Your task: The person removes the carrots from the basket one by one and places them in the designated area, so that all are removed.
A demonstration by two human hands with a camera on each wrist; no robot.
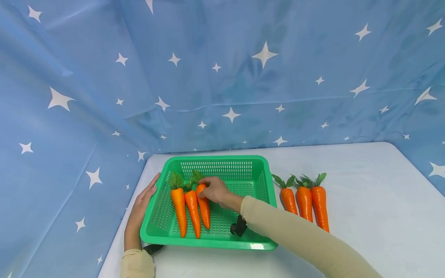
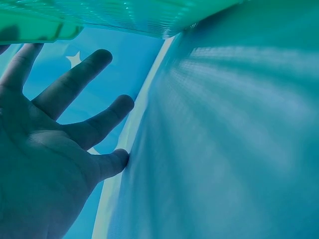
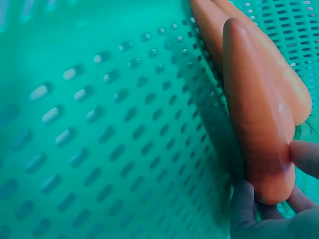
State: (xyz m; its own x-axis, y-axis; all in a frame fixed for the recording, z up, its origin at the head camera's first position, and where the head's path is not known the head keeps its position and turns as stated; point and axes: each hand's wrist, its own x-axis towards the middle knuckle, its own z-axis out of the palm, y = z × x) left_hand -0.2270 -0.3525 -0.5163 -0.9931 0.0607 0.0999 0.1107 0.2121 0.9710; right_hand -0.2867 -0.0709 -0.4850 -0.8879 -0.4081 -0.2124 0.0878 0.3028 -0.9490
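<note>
My right hand reaches into a green plastic basket and grips a carrot near its leafy end. In the right wrist view, thumb and fingers close round the thick end of that carrot, its tip pointing away from the hand. Two more carrots lie to its left in the basket, one in the middle and one farthest left. My left hand is at the basket's left side, fingertips by the rim. The left wrist view shows its fingers spread and nearly straight beneath the basket's edge.
Three carrots with green leaves lie on the white table right of the basket: a left one, a middle one and a right one. A blue star-patterned curtain hangs behind and at the left.
</note>
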